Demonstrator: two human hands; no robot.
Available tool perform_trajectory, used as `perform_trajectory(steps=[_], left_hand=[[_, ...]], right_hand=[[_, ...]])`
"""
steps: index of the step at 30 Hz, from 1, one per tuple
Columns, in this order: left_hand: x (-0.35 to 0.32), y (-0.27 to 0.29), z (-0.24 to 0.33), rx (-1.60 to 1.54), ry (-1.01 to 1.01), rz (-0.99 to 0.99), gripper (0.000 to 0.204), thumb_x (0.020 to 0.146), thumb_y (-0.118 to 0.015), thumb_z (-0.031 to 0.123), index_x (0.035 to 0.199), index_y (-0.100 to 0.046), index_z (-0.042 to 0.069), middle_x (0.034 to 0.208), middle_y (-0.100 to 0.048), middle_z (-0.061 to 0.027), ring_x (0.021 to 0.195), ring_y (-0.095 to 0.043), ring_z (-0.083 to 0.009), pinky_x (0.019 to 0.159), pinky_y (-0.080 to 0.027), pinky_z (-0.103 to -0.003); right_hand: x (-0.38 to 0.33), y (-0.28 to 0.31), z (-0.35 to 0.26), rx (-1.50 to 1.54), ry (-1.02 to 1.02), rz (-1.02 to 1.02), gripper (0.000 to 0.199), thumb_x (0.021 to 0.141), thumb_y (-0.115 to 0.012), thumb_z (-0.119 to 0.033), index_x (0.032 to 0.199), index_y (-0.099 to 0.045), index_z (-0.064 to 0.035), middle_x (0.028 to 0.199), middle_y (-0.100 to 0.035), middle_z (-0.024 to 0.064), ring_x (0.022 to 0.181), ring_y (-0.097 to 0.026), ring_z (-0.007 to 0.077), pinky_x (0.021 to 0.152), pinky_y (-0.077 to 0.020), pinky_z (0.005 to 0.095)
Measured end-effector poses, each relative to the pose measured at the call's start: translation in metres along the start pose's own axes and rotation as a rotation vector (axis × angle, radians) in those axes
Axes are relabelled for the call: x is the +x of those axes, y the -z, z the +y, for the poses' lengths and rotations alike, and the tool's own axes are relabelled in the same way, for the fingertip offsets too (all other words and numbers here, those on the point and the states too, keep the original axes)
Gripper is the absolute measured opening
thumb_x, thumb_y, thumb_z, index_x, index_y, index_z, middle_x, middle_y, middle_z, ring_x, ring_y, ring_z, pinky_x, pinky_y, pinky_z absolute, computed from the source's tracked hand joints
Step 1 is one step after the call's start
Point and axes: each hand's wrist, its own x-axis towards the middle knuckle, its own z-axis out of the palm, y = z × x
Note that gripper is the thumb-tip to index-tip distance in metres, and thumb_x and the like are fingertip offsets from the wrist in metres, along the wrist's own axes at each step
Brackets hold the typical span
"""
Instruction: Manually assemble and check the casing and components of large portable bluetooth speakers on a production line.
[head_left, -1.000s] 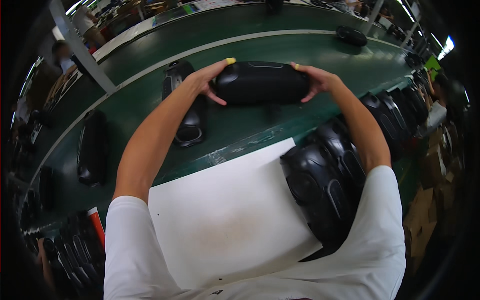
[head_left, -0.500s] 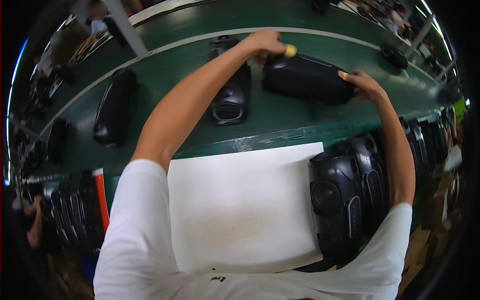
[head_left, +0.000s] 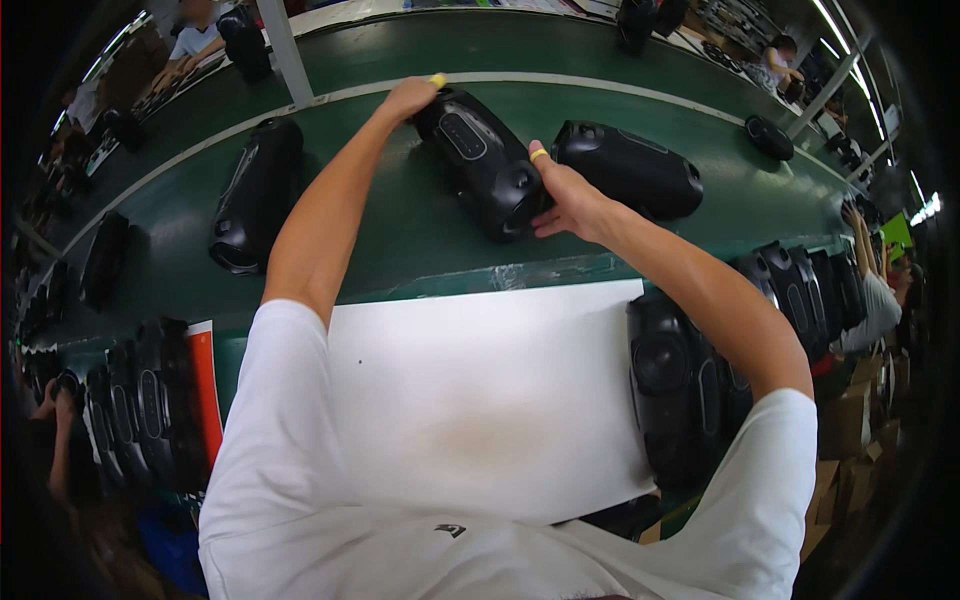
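A black cylindrical portable speaker lies slanted on the green belt, its oval button panel facing up. My left hand is closed round its far end, with a yellow band on a finger. At the near end, my right hand grips with the thumb on one side and fingers on the other; that thumb also wears a yellow band. Just right of it lies a second black speaker, apart from my fingers. A third speaker rests on the belt to the left of my left forearm.
A white sheet covers the bench in front of me. Black speakers stand in a row at its right, and more beside an orange-red board at left. Another speaker lies far right on the belt. Co-workers sit across it.
Both hands have let go of the right-hand speaker, which now lies on the belt. They have moved left onto the middle speaker, which has turned to a slant.
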Motion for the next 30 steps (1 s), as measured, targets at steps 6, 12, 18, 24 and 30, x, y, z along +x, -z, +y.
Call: perform_trajectory(steps=[6,12,18,24,30], left_hand=[[-0.122,0.041,-0.035,-0.092,0.004,0.359,0.044,0.098,-0.066,0.039,0.108,-0.081,-0.002,0.118,-0.078,-0.0275,0.115,-0.074,-0.046,0.099,-0.056,-0.05],[-0.33,0.084,-0.035,-0.098,0.132,0.306,0.042,0.099,-0.067,0.038,0.11,-0.082,0.001,0.11,-0.079,-0.0274,0.113,-0.074,-0.0468,0.099,-0.057,-0.052],[-0.544,0.046,-0.059,0.013,0.115,0.443,0.036,0.095,-0.075,0.03,0.11,-0.081,-0.002,0.086,-0.077,-0.0248,0.084,-0.078,-0.0411,0.079,-0.058,-0.05],[-0.622,0.018,-0.09,-0.171,0.068,0.536,0.029,0.09,-0.076,0.023,0.086,-0.075,-0.006,0.084,-0.073,-0.0323,0.084,-0.074,-0.0513,0.081,-0.057,-0.06],[-0.751,0.034,-0.162,-0.446,-0.029,1.001,0.024,0.097,-0.071,0.003,0.12,-0.076,0.007,0.101,-0.08,-0.0147,0.088,-0.079,-0.024,0.079,-0.061,-0.038]], right_hand=[[-0.002,-0.038,-0.027,0.347,0.126,0.186,0.058,0.11,-0.054,-0.049,0.141,-0.059,-0.0013,0.138,-0.066,0.0228,0.124,-0.067,0.0409,0.097,-0.0513,0.0748],[-0.093,-0.04,-0.035,-0.096,0.169,0.172,0.072,0.112,-0.047,-0.063,0.136,-0.062,0.0034,0.12,-0.072,0.0212,0.104,-0.075,0.0367,0.086,-0.0599,0.0674],[-0.137,-0.043,0.042,-0.477,0.411,0.149,0.077,0.109,-0.051,-0.07,0.128,-0.074,0.0009,0.108,-0.074,0.0088,0.099,-0.065,0.0161,0.095,-0.0496,0.0331],[-0.154,-0.074,0.096,-0.636,0.261,0.136,0.083,0.107,-0.052,-0.073,0.145,-0.067,-0.0001,0.11,-0.073,0.008,0.089,-0.064,0.0128,0.072,-0.0472,0.0275],[-0.169,-0.08,0.113,-0.301,0.298,0.152,0.078,0.11,-0.05,-0.069,0.153,-0.062,-0.0045,0.144,-0.069,0.0167,0.126,-0.072,0.028,0.099,-0.061,0.0386]])
